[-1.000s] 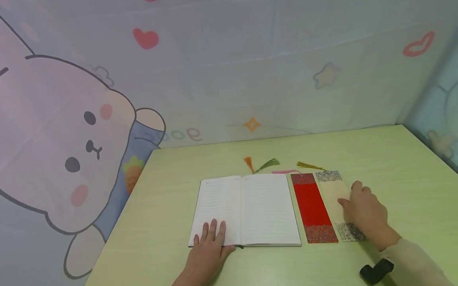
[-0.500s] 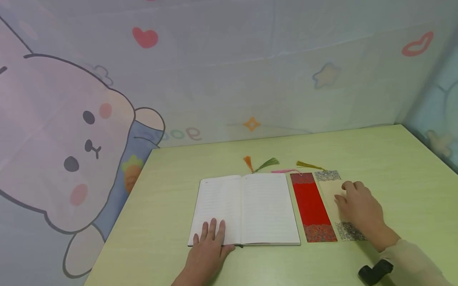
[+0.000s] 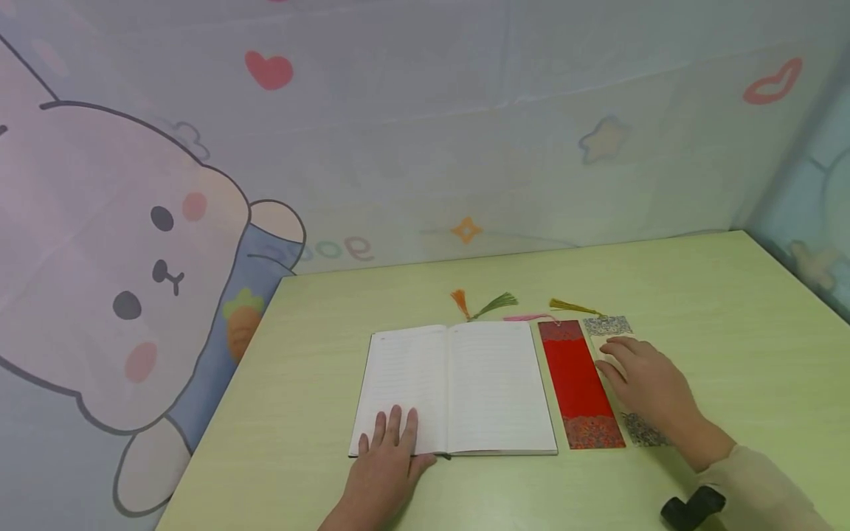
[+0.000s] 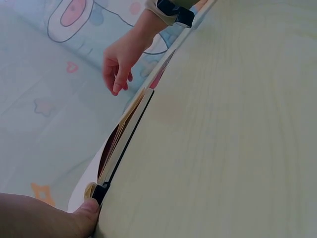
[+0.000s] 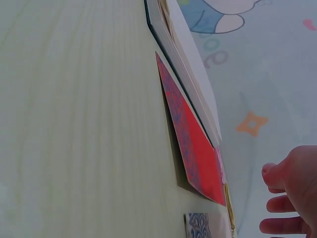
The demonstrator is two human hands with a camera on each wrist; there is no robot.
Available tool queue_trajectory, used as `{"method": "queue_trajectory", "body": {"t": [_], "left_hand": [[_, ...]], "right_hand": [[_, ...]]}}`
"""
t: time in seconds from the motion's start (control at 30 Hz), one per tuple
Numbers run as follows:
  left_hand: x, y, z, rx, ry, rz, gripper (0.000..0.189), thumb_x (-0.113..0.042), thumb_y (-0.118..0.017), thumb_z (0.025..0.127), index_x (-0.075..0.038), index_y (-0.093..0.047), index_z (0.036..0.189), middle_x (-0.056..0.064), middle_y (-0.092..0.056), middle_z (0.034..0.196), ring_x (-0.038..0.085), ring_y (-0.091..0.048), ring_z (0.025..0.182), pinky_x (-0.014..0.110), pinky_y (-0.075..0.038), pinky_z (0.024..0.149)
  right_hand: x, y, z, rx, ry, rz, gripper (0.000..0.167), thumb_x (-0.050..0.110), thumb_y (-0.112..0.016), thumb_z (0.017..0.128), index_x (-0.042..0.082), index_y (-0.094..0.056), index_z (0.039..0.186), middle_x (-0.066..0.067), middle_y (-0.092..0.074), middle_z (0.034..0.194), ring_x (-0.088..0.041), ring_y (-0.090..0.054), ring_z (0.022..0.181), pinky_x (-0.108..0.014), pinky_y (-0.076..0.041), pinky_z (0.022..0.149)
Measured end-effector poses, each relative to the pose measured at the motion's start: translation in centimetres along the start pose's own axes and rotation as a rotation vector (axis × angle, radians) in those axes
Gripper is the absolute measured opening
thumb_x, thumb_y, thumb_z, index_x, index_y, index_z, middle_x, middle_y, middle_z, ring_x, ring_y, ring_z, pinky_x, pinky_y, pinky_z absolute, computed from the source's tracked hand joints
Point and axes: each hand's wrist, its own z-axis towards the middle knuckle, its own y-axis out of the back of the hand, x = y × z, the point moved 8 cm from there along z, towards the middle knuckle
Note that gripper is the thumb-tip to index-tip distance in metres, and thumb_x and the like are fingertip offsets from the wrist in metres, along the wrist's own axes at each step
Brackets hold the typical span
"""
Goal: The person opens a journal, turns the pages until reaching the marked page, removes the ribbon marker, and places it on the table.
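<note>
An open notebook (image 3: 491, 391) with lined white pages lies on the table. My left hand (image 3: 381, 461) rests on its lower left page, fingers spread, thumb at the bottom edge. Right of the notebook lies a red bookmark (image 3: 579, 380) with patterned ends and a pink tassel (image 3: 524, 318). Beside that is a cream bookmark (image 3: 607, 325) with grey patterned ends and an olive tassel (image 3: 574, 307), its middle hidden under my right hand (image 3: 651, 383). The right hand hovers over it with loosely bent fingers and nothing between them, as the left wrist view also shows.
An orange tassel (image 3: 460, 301) and a green tassel (image 3: 496, 303) stick out past the notebook's top edge. The pale green table (image 3: 319, 317) meets a cloth backdrop (image 3: 412, 147) with cartoon prints at its far side. A black strap device (image 3: 693, 507) sits at the right sleeve.
My right hand has moved left over the cream bookmark, toward the red one, uncovering nothing in its grasp. The left hand, notebook and bookmarks have stayed put.
</note>
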Motion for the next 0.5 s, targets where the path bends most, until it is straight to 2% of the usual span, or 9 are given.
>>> {"method": "queue_trajectory", "body": {"t": [0.27,0.4,0.5], "left_hand": [[0.1,-0.2,0.0,-0.012,-0.005,0.011,0.065,-0.047,-0.049,0.092,-0.003,-0.04,0.139,0.023,-0.037,0.141,0.043,-0.032,0.13,0.061,-0.033,0.093],[0.0,-0.1,0.0,-0.02,-0.015,0.015,0.065,-0.047,-0.048,0.092,-0.003,-0.041,0.139,0.023,-0.037,0.141,0.043,-0.032,0.129,0.061,-0.033,0.093],[0.0,0.1,0.0,-0.029,-0.022,0.02,0.065,-0.048,-0.049,0.092,-0.003,-0.041,0.139,0.023,-0.038,0.141,0.043,-0.033,0.129,0.061,-0.034,0.093]], "right_hand": [[2.3,-0.3,0.0,0.012,0.102,0.012,0.041,0.018,-0.077,0.073,-0.002,-0.066,0.107,-0.019,-0.062,0.109,-0.035,-0.058,0.097,-0.049,-0.048,0.078],[3.4,-0.2,0.0,0.034,0.121,0.025,0.043,0.02,-0.079,0.072,0.001,-0.067,0.109,-0.017,-0.062,0.111,-0.033,-0.058,0.098,-0.048,-0.049,0.078],[4.4,-0.3,-0.2,0.052,0.167,0.035,0.043,0.021,-0.08,0.071,0.003,-0.068,0.108,-0.015,-0.063,0.112,-0.032,-0.058,0.099,-0.047,-0.049,0.08]]}}
